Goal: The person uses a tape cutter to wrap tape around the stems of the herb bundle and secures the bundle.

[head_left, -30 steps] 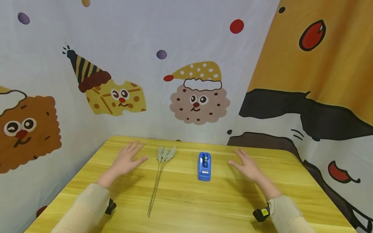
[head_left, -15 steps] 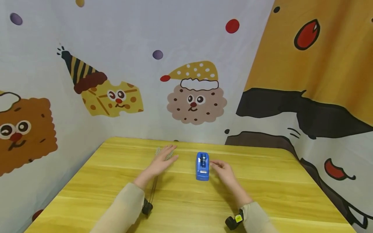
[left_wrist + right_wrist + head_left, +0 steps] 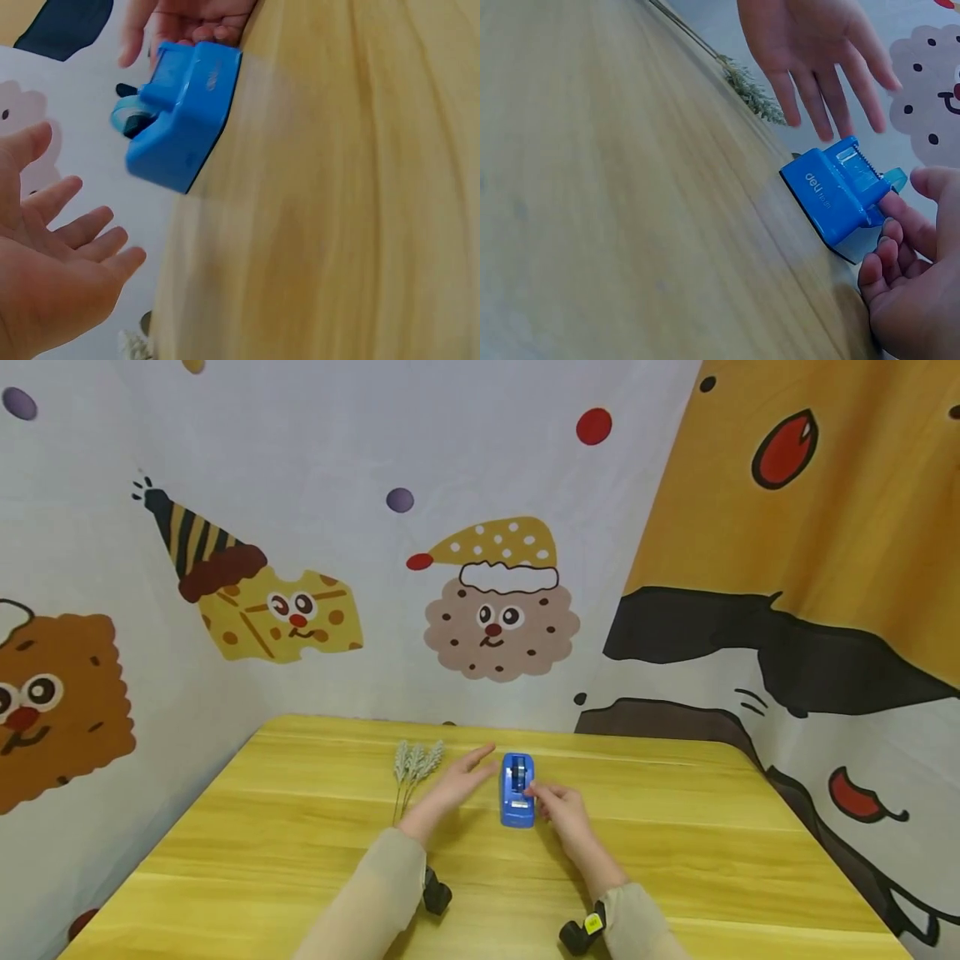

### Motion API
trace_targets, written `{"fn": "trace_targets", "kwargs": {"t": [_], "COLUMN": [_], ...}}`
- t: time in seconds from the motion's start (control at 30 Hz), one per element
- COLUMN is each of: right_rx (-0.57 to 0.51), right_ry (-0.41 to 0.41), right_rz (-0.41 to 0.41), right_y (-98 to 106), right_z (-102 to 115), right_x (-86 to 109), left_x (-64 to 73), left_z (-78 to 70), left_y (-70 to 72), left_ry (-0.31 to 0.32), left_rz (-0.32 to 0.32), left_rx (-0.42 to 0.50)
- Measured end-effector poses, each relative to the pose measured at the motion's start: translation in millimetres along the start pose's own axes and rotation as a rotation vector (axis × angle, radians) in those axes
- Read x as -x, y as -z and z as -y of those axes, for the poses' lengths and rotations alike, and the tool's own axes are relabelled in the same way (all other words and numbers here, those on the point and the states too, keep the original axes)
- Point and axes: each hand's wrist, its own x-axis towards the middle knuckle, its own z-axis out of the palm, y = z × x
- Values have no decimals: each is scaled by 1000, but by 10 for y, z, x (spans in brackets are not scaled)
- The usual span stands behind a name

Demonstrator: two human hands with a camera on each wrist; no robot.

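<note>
A blue tape dispenser (image 3: 517, 815) stands upright on the table, with a clear bluish tape roll (image 3: 124, 111) in its top. My left hand (image 3: 454, 782) is held up just left of it, fingers spread and nothing in them. On the other side, my right hand (image 3: 564, 812) reaches in to the dispenser's right edge. In the right wrist view its index finger (image 3: 911, 223) lies right at the dispenser below the tape roll, the thumb stands apart, and the other fingers are loosely curled beside the body.
Several pale green artificial wheat stems (image 3: 415, 762) lie on the wooden table (image 3: 675, 843) left of the dispenser, their lower ends hidden by my left arm. A printed cartoon curtain (image 3: 315, 460) hangs behind the table's far edge.
Both hands have moved inward from wide apart to either side of the tape dispenser. The left hand passed over the wheat stems. The dispenser keeps its place on the table.
</note>
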Motion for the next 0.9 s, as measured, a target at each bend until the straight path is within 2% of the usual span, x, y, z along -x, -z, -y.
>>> {"fn": "trace_targets", "kwargs": {"t": [0.13, 0.27, 0.53, 0.7, 0.9], "right_rx": [47, 56, 74, 60, 43], "right_ry": [10, 36, 51, 28, -2], "right_rz": [31, 49, 57, 76, 104], "right_y": [-34, -60, -42, -10, 20], "right_z": [-21, -28, -22, -8, 192], "right_x": [4, 11, 19, 5, 139], "left_x": [-78, -80, -90, -104, -131], "left_z": [101, 164, 161, 167, 225], "left_y": [-88, -121, -148, -165, -189], "left_ry": [19, 65, 87, 113, 104], "left_rz": [26, 77, 177, 218, 261], "left_rx": [38, 85, 142, 161, 169]}}
